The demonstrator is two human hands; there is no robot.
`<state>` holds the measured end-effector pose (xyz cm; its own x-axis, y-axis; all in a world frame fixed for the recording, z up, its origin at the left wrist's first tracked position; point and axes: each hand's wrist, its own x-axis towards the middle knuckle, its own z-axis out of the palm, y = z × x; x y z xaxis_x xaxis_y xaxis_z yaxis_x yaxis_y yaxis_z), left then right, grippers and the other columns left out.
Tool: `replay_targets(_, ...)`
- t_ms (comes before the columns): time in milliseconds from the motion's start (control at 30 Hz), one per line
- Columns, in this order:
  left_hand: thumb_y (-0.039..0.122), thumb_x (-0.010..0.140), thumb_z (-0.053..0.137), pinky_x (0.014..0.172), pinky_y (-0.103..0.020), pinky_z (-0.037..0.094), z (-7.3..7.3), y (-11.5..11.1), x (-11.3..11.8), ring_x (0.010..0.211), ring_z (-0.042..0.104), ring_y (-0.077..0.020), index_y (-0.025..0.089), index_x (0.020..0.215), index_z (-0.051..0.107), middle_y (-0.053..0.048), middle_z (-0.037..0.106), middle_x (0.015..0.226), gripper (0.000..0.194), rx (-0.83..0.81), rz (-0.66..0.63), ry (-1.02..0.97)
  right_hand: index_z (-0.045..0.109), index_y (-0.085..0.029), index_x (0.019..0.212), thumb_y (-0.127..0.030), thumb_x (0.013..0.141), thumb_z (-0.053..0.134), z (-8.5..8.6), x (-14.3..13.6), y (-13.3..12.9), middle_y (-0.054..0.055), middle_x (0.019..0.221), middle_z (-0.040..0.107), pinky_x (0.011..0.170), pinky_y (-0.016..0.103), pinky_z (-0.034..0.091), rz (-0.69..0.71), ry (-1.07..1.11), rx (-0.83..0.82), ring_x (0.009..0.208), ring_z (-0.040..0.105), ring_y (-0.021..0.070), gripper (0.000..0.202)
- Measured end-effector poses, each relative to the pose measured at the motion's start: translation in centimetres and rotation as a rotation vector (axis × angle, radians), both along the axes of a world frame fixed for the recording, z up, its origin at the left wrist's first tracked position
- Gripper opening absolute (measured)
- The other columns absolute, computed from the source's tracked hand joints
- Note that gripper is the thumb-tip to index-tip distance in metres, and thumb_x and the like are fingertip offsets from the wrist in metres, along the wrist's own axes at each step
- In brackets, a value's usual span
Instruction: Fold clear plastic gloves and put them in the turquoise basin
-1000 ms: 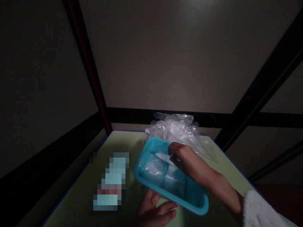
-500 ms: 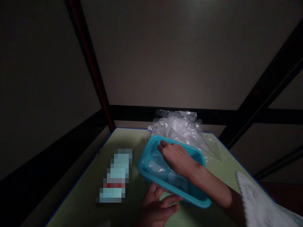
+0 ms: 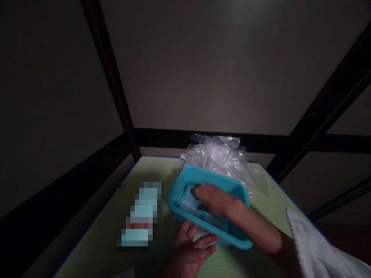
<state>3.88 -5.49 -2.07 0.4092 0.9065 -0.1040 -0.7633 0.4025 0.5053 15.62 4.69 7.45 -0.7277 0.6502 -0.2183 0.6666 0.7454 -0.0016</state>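
Observation:
A turquoise plastic basket (image 3: 203, 223) with a raised rim sits at an angle near the middle of the table. At its near long side, my left hand (image 3: 193, 245) has its fingers against the wall below the rim, steadying it. Inside the basket lies thin clear plastic (image 3: 188, 202), perhaps film or disposable gloves. Reaching in from the right, my right hand (image 3: 213, 197) is palm-down over this plastic, thumb and fingers apart. Its fingertips are partly hidden, and I cannot make out anything gripped in it.
Behind the basket is a crumpled heap of clear plastic gloves or bags (image 3: 218, 154), close to the wall. A blurred-out light blue, long item (image 3: 142, 214) lies to the left on the pale green table (image 3: 156, 166). The blue-edged table stands against dark-framed panels.
My right hand has gone lower into the basket, and its fingers have come down from a curl onto the plastic. The basket's right end has shifted slightly left and up.

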Motion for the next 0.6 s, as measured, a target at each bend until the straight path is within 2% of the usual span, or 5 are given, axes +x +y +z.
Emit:
replay_targets(167, 0.006, 0.06, 0.072, 0.09, -0.037, 0.039, 0.26, -0.13, -0.02, 0.106, 0.057, -0.0279, 0.031, 0.117, 0.054, -0.005, 0.056, 0.115, 0.065, 0.007, 0.014, 0.056, 0.066, -0.011, 0.098, -0.014, 0.076, 0.066, -0.17, 0.23, 0.38, 0.013, 0.1, 0.067, 0.073, 0.029, 0.048, -0.017, -0.015, -0.045, 0.09, 0.063, 0.0252, 0.023)
replay_targets(333, 0.008, 0.061, 0.072, 0.091, -0.038, 0.037, 0.22, -0.12, -0.06, 0.108, 0.056, -0.0279, 0.033, 0.119, 0.052, -0.005, 0.056, 0.115, 0.067, 0.019, 0.018, 0.068, 0.066, -0.01, 0.1, -0.005, 0.079, 0.053, 0.15, 0.15, 0.67, 0.016, 0.102, 0.067, 0.073, 0.03, 0.047, -0.057, -0.044, -0.14, 0.095, 0.062, 0.0272, 0.025)
replay_targets(467, 0.009, 0.061, 0.072, 0.091, -0.039, 0.036, 0.02, -0.01, -0.03, 0.108, 0.055, -0.0281, 0.033, 0.12, 0.05, -0.005, 0.055, 0.115, 0.068, 0.022, 0.016, 0.076, 0.066, -0.015, 0.101, -0.002, 0.077, 0.049, 0.08, 0.25, 0.85, 0.012, 0.098, 0.068, 0.072, 0.029, 0.047, -0.093, -0.034, -0.138, 0.092, 0.063, 0.025, 0.032)
replay_targets(600, 0.012, 0.061, 0.072, 0.092, -0.038, 0.036, -0.27, -0.03, 0.05, 0.108, 0.055, -0.028, 0.033, 0.119, 0.051, -0.005, 0.055, 0.115, 0.065, 0.038, 0.03, 0.066, 0.065, -0.015, 0.105, -0.001, 0.077, 0.047, -0.14, 0.54, 0.99, 0.013, 0.1, 0.068, 0.074, 0.03, 0.047, -0.109, -0.019, -0.141, 0.093, 0.063, 0.0259, 0.036)
